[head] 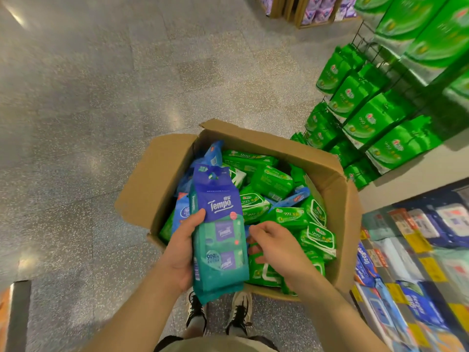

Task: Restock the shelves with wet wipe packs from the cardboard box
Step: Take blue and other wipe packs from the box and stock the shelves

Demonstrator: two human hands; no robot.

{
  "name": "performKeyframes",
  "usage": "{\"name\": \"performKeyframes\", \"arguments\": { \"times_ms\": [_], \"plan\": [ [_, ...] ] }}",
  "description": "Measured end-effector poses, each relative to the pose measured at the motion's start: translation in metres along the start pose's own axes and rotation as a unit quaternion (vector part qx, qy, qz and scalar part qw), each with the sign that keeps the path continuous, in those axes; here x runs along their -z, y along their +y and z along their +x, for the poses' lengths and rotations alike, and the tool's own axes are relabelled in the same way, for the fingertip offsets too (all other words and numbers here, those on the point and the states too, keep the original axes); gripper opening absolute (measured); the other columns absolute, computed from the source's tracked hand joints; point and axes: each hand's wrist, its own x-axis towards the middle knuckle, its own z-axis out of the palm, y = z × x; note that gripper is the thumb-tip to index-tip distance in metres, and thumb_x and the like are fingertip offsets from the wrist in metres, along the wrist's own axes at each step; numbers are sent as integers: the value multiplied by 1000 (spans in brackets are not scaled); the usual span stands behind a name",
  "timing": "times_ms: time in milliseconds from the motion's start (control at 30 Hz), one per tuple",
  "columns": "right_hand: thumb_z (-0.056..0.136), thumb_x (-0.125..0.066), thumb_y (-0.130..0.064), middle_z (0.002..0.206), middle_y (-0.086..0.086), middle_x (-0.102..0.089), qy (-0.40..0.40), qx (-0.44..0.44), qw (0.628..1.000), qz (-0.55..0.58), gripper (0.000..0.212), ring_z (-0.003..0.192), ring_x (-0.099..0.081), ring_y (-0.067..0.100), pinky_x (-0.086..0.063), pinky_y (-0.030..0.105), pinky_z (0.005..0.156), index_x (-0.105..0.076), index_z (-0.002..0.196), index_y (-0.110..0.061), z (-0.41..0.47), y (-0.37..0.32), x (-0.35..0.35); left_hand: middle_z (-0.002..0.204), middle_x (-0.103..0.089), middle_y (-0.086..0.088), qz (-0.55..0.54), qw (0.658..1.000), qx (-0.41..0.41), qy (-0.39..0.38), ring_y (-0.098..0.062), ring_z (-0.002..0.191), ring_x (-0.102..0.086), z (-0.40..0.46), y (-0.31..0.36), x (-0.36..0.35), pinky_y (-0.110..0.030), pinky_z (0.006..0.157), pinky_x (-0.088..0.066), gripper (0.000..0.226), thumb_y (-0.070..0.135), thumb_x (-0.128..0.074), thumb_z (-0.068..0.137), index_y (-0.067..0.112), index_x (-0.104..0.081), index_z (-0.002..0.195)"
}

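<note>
An open cardboard box [337,199] stands on the floor in front of my feet, filled with several green wet wipe packs [274,182] and a few blue ones. My left hand [182,247] grips a tall blue and teal Tempo wipe pack [219,232] upright over the box's near left corner. My right hand [276,247] hovers just right of that pack, fingers curled loosely over the green packs, holding nothing that I can see.
Green packs [368,118] hang on a wire rack at the right. Lower right shelves [416,262] hold blue and white packs with yellow price tags. A speckled grey floor spreads to the left. A dark fixture edge [17,316] sits bottom left.
</note>
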Motion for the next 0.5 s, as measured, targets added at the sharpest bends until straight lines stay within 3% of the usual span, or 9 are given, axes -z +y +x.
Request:
{"name": "performKeyframes", "arguments": {
  "times_ms": [33,100,200,300,433,500],
  "plan": [
    [104,-55,-40,88,-8,-73,4,4,1000,19,25,82,-71,14,-58,45,86,-64,99,-17,-5,-4,2,114,-75,-22,8,1000,9,-15,-35,89,-75,0,2,-8,-48,90,-57,43,39,-72,75,11,-81,107],
    [105,-53,-38,68,-17,-67,13,11,998,64,27,69,-66,6,-59,44,82,-62,96,-14,-16,-8,7,108,-77,-20,17,998,36,-53,-33,85,-76,3,5,-21,-43,82,-60,43,44,-59,78,13,-84,95],
    [105,-52,-39,67,-16,-67,42,30,991,123,30,66,-64,3,-57,38,70,-65,97,-13,-36,-10,14,123,-71,-24,38,993,54,-95,-39,103,-71,3,7,-43,-50,91,-58,60,49,-59,78,7,-76,119],
    [104,-52,-43,64,-16,-63,120,39,980,152,30,72,-63,9,-53,39,73,-66,90,-20,-59,-7,22,123,-71,-23,76,981,66,-164,-37,98,-74,3,4,-67,-49,81,-63,64,52,-78,62,10,-80,111],
    [97,-54,-50,89,-6,-75,249,47,954,160,29,90,-71,18,-56,48,84,-68,94,-25,-95,6,38,114,-75,-20,99,945,118,-290,-34,94,-76,-6,-9,-105,-46,74,-63,64,49,-86,51,11,-83,103],
    [100,-59,-39,95,-1,-76,306,61,936,165,18,90,-72,21,-56,49,84,-68,94,-25,-117,12,47,114,-75,-21,114,928,137,-327,-35,94,-76,-14,-20,-126,-47,74,-63,75,46,-96,42,9,-81,106]
  ]
}}
